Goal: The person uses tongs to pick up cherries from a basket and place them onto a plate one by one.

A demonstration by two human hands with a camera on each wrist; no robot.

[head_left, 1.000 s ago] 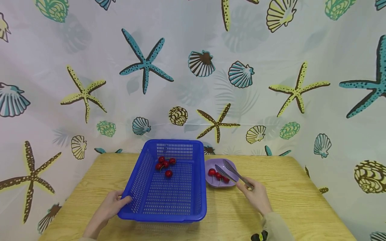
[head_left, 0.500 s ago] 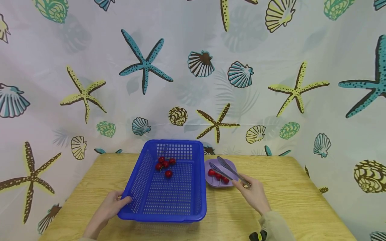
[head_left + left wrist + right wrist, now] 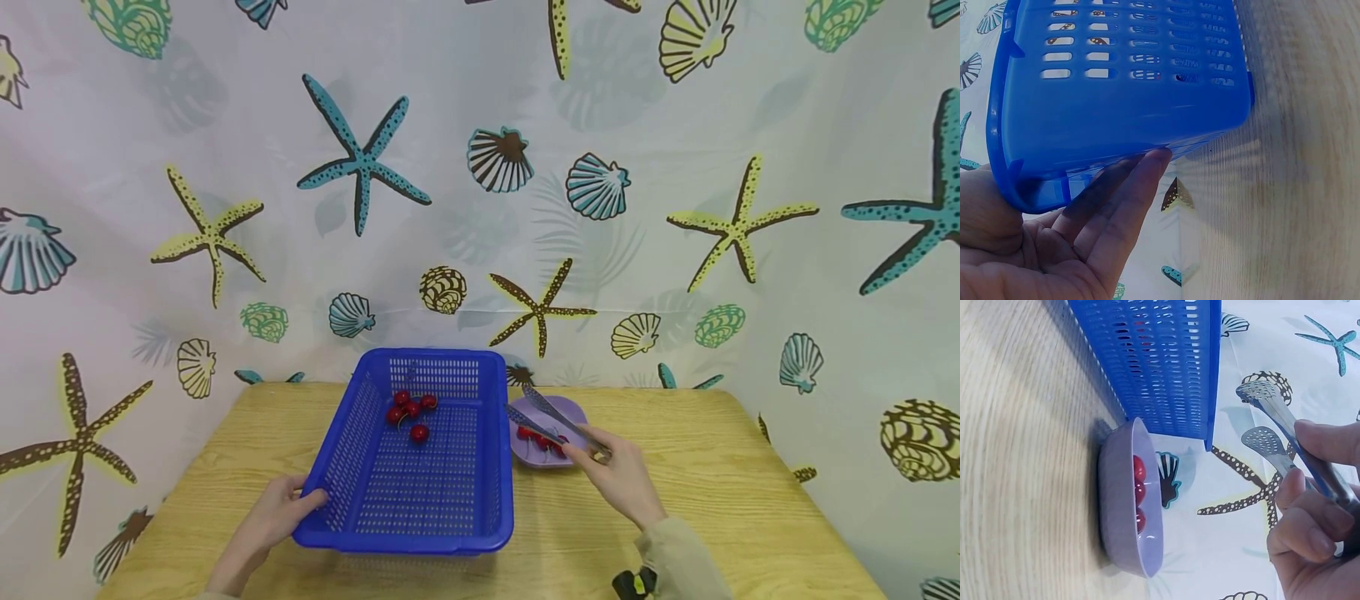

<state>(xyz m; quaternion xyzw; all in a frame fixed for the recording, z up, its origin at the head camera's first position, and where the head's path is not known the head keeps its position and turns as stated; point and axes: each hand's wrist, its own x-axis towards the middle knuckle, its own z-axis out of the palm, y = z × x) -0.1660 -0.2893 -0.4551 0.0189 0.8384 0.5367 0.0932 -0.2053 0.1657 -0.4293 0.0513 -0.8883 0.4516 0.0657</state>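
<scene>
My left hand grips the left rim of a blue perforated plastic basket near its front corner. In the left wrist view its fingers lie against the basket's outer wall. Metal tongs with perforated tips are in my right hand, pinched between thumb and fingers. Their tips stand apart with nothing between them, over the lilac bowl and close to the basket's right rim. Three red cherries lie in the bowl. Several more cherries with stems sit toward the back of the basket.
Basket and bowl stand side by side on a light wooden table. Behind the table hangs a white curtain printed with starfish and shells, which also runs along both sides.
The right hand has moved left and slightly up with the tongs, bringing the tips from over the bowl toward the basket's right rim. The left hand, basket and cherries stay put.
</scene>
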